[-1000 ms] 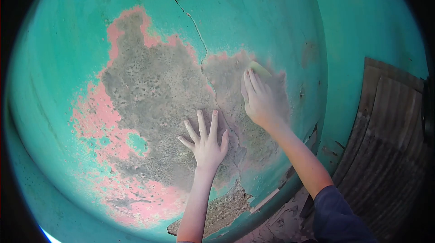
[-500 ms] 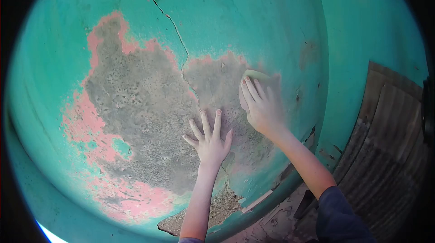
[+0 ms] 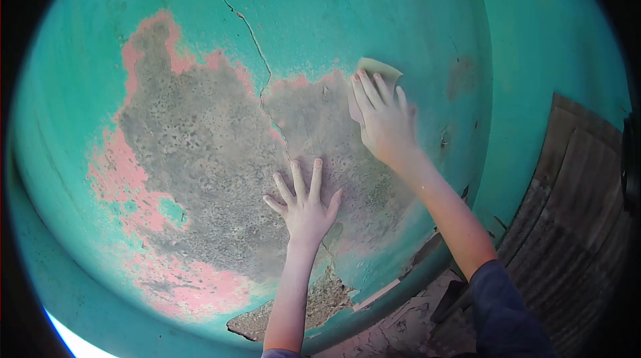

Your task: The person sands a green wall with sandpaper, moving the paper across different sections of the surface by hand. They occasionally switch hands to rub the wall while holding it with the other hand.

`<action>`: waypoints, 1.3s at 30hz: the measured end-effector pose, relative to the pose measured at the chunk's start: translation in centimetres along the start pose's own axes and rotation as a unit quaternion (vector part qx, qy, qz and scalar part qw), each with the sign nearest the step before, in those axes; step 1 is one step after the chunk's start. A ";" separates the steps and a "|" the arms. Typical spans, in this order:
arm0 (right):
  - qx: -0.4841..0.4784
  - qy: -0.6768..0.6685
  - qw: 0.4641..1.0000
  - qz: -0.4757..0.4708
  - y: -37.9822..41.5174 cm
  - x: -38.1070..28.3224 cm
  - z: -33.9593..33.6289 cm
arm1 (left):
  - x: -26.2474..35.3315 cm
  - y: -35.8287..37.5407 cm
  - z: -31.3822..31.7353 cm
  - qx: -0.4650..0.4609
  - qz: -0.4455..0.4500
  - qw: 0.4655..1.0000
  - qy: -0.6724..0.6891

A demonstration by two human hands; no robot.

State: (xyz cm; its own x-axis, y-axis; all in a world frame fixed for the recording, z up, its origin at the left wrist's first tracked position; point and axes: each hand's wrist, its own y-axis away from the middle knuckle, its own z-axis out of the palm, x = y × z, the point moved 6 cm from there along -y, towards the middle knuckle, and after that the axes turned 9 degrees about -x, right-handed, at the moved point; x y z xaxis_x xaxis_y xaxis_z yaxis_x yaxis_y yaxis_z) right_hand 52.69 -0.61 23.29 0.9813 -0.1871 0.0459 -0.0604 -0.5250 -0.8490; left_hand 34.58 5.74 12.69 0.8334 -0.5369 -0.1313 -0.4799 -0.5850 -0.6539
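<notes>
My left hand (image 3: pixel 307 214) lies flat with fingers spread on the grey bare patch (image 3: pixel 200 131) of a green painted wall (image 3: pixel 320 11), just below a long crack (image 3: pixel 252 34). Up and to the right, my right hand (image 3: pixel 387 124) presses a pale, thin sheet (image 3: pixel 380 68) against the wall, at the upper right edge of the patch. The sheet's corners show beyond my fingertips and beside them; the rest is hidden under the hand. Pink paint (image 3: pixel 123 171) borders the grey area.
Brown corrugated sheets (image 3: pixel 574 191) lean at the right. Broken plaster (image 3: pixel 327 301) shows at the wall's lower edge, with cracked debris (image 3: pixel 400 331) below it. Another green surface (image 3: pixel 534 38) stands behind at the right.
My right hand and the pale sheet have moved up the wall, from the grey patch to its upper edge. My left hand stays at the same spot on the patch.
</notes>
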 end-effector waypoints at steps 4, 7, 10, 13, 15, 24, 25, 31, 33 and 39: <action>0.020 -0.017 1.000 -0.001 1.3 0.1 0.8 | 0.0 0.0 0.0 -0.014 -0.004 1.000 0.001; -0.016 -0.021 0.999 -0.021 4.0 -0.6 1.7 | 0.0 0.0 -0.1 -0.024 -0.006 1.000 0.001; 0.014 0.012 1.000 -0.014 0.9 0.3 0.1 | 0.1 0.0 -0.1 -0.030 -0.006 1.000 0.003; 0.043 -0.023 0.999 -0.013 -0.3 0.4 -0.2 | 0.1 -0.1 -0.1 -0.012 -0.002 1.000 -0.009; 0.024 -0.016 0.999 -0.020 1.9 -0.1 0.5 | 0.2 -0.1 -0.3 -0.027 -0.007 1.000 -0.001; 0.025 0.008 0.999 -0.020 0.8 -0.1 0.1 | 0.1 -0.1 -0.2 -0.029 -0.009 1.000 -0.001; 0.018 0.000 1.000 -0.016 1.6 -0.2 0.4 | 0.1 0.0 -0.2 -0.031 -0.008 0.999 0.001; 0.013 0.018 1.000 -0.011 0.2 -0.1 -0.7 | 0.1 0.0 -0.2 -0.028 -0.005 1.000 0.005; 0.016 0.007 1.000 -0.009 0.8 -0.4 -0.1 | 0.0 0.0 -0.2 -0.027 -0.005 1.000 0.009; 0.011 0.029 0.999 -0.018 0.9 -0.1 -0.1 | 0.0 0.2 -0.3 -0.025 0.004 1.000 0.014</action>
State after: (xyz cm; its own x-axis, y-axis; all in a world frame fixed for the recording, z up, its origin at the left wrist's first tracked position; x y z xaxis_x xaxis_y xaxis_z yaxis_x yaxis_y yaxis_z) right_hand 52.53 -1.10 22.59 0.9705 -0.2160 0.1069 -0.0201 -0.5146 -0.8572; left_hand 34.42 5.49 12.77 0.8220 -0.5578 -0.1146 -0.5000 -0.6107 -0.6140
